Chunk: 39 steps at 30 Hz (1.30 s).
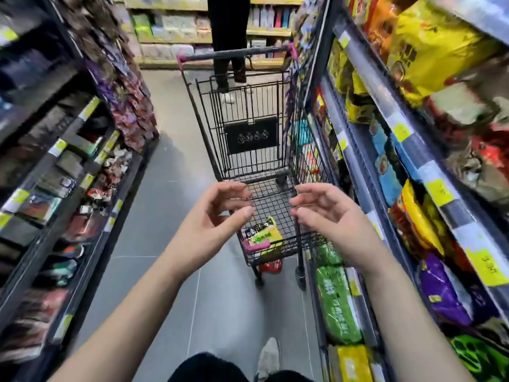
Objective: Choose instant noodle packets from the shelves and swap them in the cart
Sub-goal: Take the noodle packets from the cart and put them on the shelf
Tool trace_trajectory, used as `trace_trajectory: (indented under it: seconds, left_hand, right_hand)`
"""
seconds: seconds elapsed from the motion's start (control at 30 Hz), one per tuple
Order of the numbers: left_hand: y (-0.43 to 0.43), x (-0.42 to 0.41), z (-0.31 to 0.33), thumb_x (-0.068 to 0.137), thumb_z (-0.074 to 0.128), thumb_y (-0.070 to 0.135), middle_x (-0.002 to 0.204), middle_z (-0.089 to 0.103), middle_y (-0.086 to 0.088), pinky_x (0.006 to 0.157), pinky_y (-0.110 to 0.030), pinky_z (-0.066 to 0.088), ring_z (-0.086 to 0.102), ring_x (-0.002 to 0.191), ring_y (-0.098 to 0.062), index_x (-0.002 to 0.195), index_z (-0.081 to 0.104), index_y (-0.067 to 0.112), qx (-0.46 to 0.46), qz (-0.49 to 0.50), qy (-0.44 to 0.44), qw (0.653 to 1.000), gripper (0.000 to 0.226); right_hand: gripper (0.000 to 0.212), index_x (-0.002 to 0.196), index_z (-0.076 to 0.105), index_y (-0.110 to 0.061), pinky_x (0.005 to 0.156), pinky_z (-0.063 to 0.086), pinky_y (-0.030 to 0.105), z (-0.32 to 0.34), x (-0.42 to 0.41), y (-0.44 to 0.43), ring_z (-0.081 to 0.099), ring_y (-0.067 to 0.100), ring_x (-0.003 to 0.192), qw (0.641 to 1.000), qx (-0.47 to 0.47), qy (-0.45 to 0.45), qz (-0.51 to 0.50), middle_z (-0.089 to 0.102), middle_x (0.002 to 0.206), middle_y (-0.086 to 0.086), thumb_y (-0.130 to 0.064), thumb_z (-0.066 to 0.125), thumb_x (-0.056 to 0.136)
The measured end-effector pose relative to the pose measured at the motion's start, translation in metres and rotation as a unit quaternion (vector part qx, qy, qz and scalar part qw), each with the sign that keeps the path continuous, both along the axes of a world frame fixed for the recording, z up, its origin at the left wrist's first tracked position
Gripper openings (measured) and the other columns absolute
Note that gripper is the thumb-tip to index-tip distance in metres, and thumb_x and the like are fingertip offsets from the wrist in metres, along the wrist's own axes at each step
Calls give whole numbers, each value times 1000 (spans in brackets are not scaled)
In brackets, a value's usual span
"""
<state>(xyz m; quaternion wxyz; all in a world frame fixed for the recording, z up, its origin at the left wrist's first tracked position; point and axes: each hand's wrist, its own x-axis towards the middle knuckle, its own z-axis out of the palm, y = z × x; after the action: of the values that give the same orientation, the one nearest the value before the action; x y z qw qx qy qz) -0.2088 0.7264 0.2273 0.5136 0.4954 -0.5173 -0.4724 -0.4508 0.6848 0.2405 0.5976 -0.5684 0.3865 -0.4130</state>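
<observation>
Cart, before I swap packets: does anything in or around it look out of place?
One thing: a red packet sits under the cart, by its near wheels, not inside it with the yellow-green noodle packet. Whether it lies on a lower rack or the floor is unclear. Nothing looks spilled or damaged.

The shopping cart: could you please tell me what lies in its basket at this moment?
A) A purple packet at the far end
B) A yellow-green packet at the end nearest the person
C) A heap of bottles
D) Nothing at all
B: a yellow-green packet lies in the near end of the shopping cart, while the left hand and right hand hover above it holding nothing.
</observation>
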Motion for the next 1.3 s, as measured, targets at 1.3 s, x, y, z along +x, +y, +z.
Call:
trace_trajectory:
  seconds: [1.3]
  left_hand:
    - [-233, 25, -231, 96, 60, -8, 128, 67, 0, 93, -19, 53, 67, 117, -12, 127, 56, 12, 275, 134, 65, 950, 37]
  right_hand:
    - [54, 124, 61, -17, 74, 51, 8, -372, 29, -301, 67, 5, 97, 883, 290, 341, 144, 70, 114, -2, -28, 87, 77]
